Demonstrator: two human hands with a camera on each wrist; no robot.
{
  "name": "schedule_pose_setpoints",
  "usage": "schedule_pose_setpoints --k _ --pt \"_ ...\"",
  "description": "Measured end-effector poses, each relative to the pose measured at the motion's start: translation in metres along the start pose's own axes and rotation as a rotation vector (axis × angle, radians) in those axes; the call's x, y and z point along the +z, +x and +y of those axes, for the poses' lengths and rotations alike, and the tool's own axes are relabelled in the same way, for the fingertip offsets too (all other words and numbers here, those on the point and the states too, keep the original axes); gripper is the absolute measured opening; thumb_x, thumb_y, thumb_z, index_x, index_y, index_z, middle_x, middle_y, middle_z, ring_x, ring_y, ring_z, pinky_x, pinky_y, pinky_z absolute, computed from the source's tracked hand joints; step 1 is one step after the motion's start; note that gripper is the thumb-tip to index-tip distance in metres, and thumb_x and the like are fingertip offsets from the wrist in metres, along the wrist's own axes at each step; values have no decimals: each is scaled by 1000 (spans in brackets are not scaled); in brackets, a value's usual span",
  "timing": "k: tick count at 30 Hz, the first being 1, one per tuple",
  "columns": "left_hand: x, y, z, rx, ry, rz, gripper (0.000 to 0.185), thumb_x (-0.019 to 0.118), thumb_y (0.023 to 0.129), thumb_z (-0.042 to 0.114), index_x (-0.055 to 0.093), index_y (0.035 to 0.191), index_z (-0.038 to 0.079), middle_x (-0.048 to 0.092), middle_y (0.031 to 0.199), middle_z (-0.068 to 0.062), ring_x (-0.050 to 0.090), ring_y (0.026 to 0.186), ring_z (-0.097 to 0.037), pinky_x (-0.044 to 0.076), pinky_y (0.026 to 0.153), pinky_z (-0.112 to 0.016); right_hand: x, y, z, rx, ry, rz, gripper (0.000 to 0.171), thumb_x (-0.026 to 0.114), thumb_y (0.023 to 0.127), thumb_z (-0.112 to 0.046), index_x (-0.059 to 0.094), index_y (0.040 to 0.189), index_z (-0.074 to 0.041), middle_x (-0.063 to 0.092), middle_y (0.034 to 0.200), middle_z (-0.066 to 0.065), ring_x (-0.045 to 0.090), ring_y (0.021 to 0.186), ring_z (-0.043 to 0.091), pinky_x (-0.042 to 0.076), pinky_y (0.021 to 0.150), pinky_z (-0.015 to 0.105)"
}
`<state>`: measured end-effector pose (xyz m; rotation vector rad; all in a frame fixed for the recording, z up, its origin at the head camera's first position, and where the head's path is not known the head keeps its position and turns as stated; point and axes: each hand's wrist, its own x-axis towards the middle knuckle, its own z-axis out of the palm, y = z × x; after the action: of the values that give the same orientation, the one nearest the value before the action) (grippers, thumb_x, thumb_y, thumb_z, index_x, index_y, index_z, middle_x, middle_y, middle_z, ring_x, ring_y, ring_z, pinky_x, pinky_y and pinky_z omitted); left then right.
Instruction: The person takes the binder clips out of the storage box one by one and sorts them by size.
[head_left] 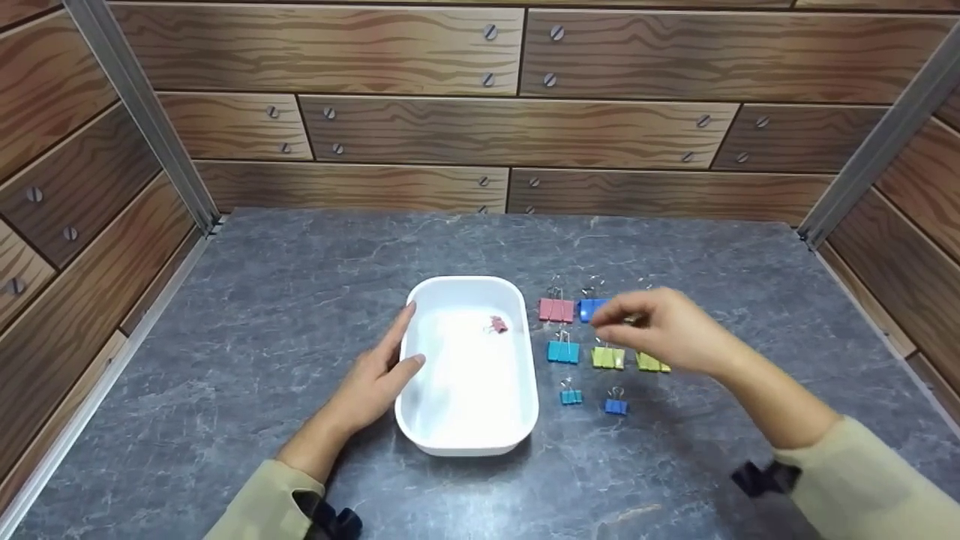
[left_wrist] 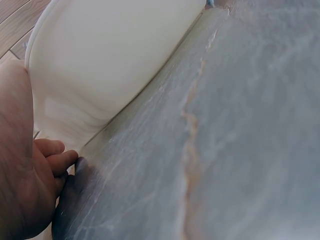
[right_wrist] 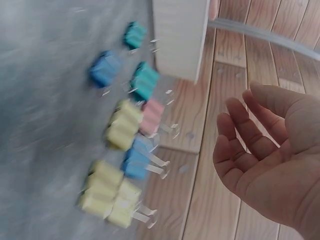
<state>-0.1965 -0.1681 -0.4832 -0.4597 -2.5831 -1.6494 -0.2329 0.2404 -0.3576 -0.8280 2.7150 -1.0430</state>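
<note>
One white tray [head_left: 465, 427] sits near the middle of the grey table [head_left: 225, 337], and one small pink clip [head_left: 498, 324] lies inside it, toward its far right side. To the right of the tray I count seven clips in plain sight on the table (an eighth, partly behind the right hand, seems likely from the wrist view, though the blur makes it hard to swear to).

The left hand [head_left: 375, 379] rests against the tray's left wall, fingers straight and relaxed, thumb touching the rim; it grips nothing.

Moving right, the far row has a large pink clip [head_left: 556, 310] and a large blue clip [head_left: 591, 308]. The middle row has a teal clip [head_left: 562, 351], then two yellow-green clips [head_left: 607, 358], the right one half covered. Nearest the table's front edge lie a small teal clip [head_left: 571, 397] and a small blue clip [head_left: 616, 406].

The right hand [head_left: 664, 330] hovers above the far and middle rows, its fingertips just over the large blue clip. Its fingers are loosely spread, palm bare.
</note>
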Motion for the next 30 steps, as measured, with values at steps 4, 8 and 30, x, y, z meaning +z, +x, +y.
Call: schedule_pose_setpoints --k 4,8,30 --pt "0 -1 -2 -2 -4 2 72 59 109 32 23 171 31 39 166 -13 46 147 -29 47 110 -53 8 29 -17 -85 -15 -8 14 79 99 -21 83 110 -16 79 103 -5 69 86 16 56 76 29" --pt "0 -1 -4 3 -4 0 72 59 109 31 23 171 30 40 166 -13 47 147 -29 47 110 -53 22 56 -28 -146 2 -32 15 79 98 -19 83 111 -14 79 102 -5 69 86 15 56 76 31" --pt "0 1 0 13 -38 -16 72 60 109 30 23 171 28 41 165 -15 47 147 -29 44 113 -52 69 138 -23 -123 -18 -223 32 87 91 -20 81 119 -7 78 114 6 70 111 23 54 99 46"
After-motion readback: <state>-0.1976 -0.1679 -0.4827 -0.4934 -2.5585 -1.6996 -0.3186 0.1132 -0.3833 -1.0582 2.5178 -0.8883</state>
